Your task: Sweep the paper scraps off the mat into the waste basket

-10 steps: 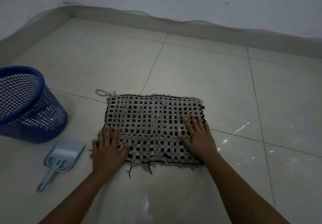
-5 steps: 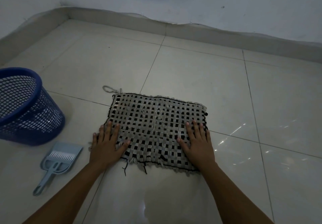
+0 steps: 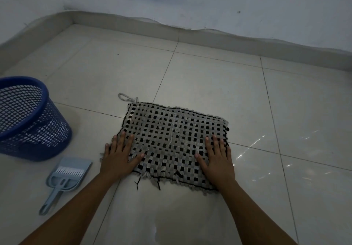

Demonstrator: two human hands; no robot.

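Observation:
A woven grey-and-black mat (image 3: 171, 136) lies flat on the tiled floor in the middle of the view. My left hand (image 3: 119, 157) rests palm down on its near left corner, fingers spread. My right hand (image 3: 217, 159) presses flat on its near right corner, fingers spread too. A blue mesh waste basket (image 3: 28, 119) stands at the left, tilted slightly. A pale blue dustpan with a small brush in it (image 3: 66, 176) lies on the floor between the basket and my left arm. I see no paper scraps on the mat in this dim light.
A loose grey loop of cord (image 3: 124, 97) trails from the mat's far left corner. The wall and its skirting (image 3: 209, 37) run along the far side and left. Glossy floor tiles (image 3: 285, 120) extend to the right.
Both hands stay flat on the mat's near corners. The view has shifted a little, so the mat and basket sit slightly differently in frame.

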